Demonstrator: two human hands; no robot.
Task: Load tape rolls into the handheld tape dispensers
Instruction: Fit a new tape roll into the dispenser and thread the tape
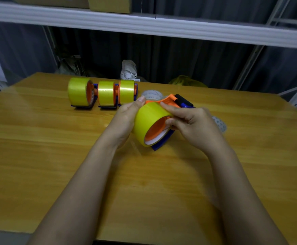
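The worktop [38,156] is glossy yellow wood-grain laminate; it offers little friction, so anything set down on edge may slide or roll.

Above its centre, both hands hold one assembly. The left hand [126,115] cups the far side of the roll [149,114], thumb raised along the top. The right hand [188,121] grips the near rim, with fingers [170,122] curled into the core. The roll is a smooth, shiny yellow cylinder seated over the orange hub of the dispenser [177,101], which has a blue plastic frame, an orange guard and a black roller at the far end.

Risks from this position:
- Roll not fully seated. White core still shows at the lower rim, so the roll may sit crooked on the hub and bind when pulled.
- Wrong orientation. If the adhesive side faces the wrong way, the tape will not feed across the roller. Orientation cannot be confirmed here.
- Loose end. The free end is not visible; a flush end is hard to lift and may split.
- Cutter contact. The blade is probably near the roller; fingers threading tape could be nicked.

Just beyond the hands lies a clear roll [151,94], partly hidden. Farther left, three loaded dispensers [107,93] stand in a row, close together, each a yellow roll on orange and blue plastic.
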